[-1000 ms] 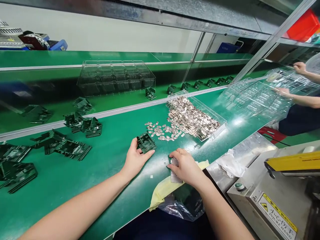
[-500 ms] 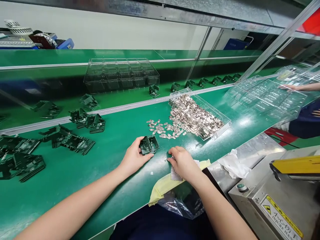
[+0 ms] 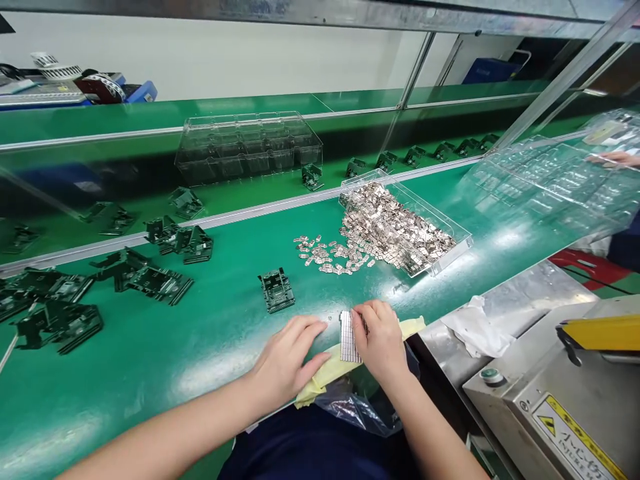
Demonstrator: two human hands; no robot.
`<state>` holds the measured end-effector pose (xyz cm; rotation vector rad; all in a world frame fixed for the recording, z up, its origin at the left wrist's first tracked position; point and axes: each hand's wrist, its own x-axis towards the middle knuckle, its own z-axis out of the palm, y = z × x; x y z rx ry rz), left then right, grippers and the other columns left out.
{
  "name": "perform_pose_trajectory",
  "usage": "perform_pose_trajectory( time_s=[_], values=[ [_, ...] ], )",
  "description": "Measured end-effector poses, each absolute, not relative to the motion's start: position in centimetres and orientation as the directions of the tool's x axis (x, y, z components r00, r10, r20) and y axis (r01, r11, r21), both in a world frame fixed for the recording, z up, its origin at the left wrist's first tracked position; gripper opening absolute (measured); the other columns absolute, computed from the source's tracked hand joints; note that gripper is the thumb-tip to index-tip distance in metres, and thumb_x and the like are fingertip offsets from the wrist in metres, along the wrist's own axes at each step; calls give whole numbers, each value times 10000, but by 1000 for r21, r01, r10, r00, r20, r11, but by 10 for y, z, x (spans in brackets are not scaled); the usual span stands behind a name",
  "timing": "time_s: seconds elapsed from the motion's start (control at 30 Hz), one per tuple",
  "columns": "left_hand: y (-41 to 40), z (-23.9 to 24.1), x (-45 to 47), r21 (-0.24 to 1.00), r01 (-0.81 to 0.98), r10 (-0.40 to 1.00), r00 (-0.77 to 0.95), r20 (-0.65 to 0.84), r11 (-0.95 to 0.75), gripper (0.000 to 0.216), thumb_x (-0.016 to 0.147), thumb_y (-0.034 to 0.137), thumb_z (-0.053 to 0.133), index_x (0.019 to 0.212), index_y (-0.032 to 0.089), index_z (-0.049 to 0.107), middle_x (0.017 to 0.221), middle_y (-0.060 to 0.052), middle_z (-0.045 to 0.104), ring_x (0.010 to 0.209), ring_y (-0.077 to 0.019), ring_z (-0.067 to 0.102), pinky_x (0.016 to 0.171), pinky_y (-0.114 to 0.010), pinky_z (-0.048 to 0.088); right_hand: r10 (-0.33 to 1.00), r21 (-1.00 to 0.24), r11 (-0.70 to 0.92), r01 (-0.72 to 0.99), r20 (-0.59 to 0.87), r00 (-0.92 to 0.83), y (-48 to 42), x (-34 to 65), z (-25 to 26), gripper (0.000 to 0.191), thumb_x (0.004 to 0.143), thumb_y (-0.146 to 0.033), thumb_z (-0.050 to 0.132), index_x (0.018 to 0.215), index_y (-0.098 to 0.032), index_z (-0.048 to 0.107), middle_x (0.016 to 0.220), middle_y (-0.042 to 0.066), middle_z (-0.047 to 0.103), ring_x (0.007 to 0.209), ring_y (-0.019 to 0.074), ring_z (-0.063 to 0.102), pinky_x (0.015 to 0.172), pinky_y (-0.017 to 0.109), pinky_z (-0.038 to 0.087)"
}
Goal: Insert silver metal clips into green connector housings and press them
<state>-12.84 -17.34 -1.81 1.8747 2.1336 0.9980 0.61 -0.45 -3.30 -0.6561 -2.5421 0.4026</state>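
Observation:
My left hand (image 3: 287, 357) lies on the green belt near the front edge, fingers stretched toward a stack of thin metal pieces (image 3: 346, 336), holding nothing. My right hand (image 3: 381, 340) is curled against the right side of that stack, fingers closed on it. A yellow cloth (image 3: 320, 377) lies under both hands. A dark green plastic part (image 3: 276, 290) sits alone on the belt just beyond my left hand. Further off, loose small metal clips (image 3: 327, 257) spill from a clear tray (image 3: 453, 257) full of them.
Several dark green parts (image 3: 155, 280) lie on the belt to the left. A clear compartment tray (image 3: 247, 150) stands on the far conveyor. A stack of clear trays (image 3: 550, 183) and another person's hand (image 3: 617, 158) are at right. A metal machine (image 3: 550, 393) is at lower right.
My left hand let go of the dark green part, which now rests on the belt, and drew back toward the metal stack. My right hand stayed at the stack.

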Motion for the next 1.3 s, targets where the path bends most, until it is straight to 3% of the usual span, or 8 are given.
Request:
perform_pose_trajectory(
  time_s=[0.13, 0.27, 0.43, 0.67, 0.83, 1.0, 1.17, 1.3],
  values=[
    [-127, -15, -132, 563, 826, 978, -93, 186, -28, 355, 871, 255, 595, 1209, 179, 521, 1132, -124, 614, 1026, -264, 566, 866, -445, 519, 473, -464, 843, 271, 403, -783, -5, 8, -30, 181, 959, -196, 429, 851, -189, 574, 837, 85, 576, 833, 237, 518, 739, 372, 410],
    [-114, -9, -151, 557, 808, 980, 120, 162, -191, 236, 919, 256, 518, 1136, 179, 568, 1034, -99, 635, 973, -221, 579, 851, -376, 507, 419, -561, 817, 134, 418, -806, -1, 12, -27, 165, 931, -156, 444, 821, -195, 561, 817, 68, 574, 816, 219, 528, 722, 347, 424],
    [-103, -1, -163, 346, 841, 909, 376, 180, -416, 237, 961, 300, 432, 939, 164, 624, 861, -79, 627, 798, -186, 561, 726, -301, 459, 347, -606, 793, 62, 366, -864, 5, 14, -22, 164, 901, -127, 457, 805, -197, 570, 801, 53, 582, 786, 204, 531, 710, 335, 417],
    [-94, -3, -167, 150, 759, 767, 593, 244, -634, 297, 968, 168, 358, 840, 200, 623, 782, -62, 616, 748, -184, 554, 684, -295, 446, 320, -650, 760, 23, 342, -883, 11, 13, -15, 162, 882, -142, 462, 778, -204, 570, 767, 44, 577, 769, 197, 542, 699, 316, 430],
    [-92, -2, -176, 108, 724, 728, 656, 199, -681, 304, 966, 155, 350, 864, 190, 634, 813, -89, 649, 757, -185, 591, 659, -288, 476, 333, -703, 711, 17, 315, -889, 15, 11, -15, 162, 875, -142, 476, 774, -200, 589, 756, 36, 582, 758, 184, 552, 700, 307, 441],
    [-93, -3, -179, 74, 691, 689, 696, 203, -719, 281, 964, 142, 358, 994, 180, 635, 923, -111, 686, 879, -178, 642, 749, -282, 520, 325, -774, 631, -56, 329, -887, 20, 11, -16, 152, 874, -136, 499, 777, -200, 596, 749, 26, 584, 719, 166, 560, 675, 294, 452],
    [-98, -5, -172, -99, 620, 589, 776, 227, -778, 287, 947, 109, 369, 1030, 94, 643, 985, -157, 706, 878, -189, 665, 751, -284, 558, 324, -763, 640, -87, 371, -870, 19, 14, -18, 141, 876, -134, 500, 786, -197, 588, 764, 37, 589, 730, 168, 568, 674, 297, 457],
    [-99, -5, -167, -115, 605, 570, 787, 237, -788, 299, 936, 107, 374, 975, 109, 670, 957, -144, 717, 855, -170, 670, 763, -257, 565, 309, -733, 676, -80, 380, -872, 19, 14, -16, 148, 880, -135, 497, 777, -198, 582, 752, 28, 587, 710, 158, 568, 657, 283, 462]
  ],
)
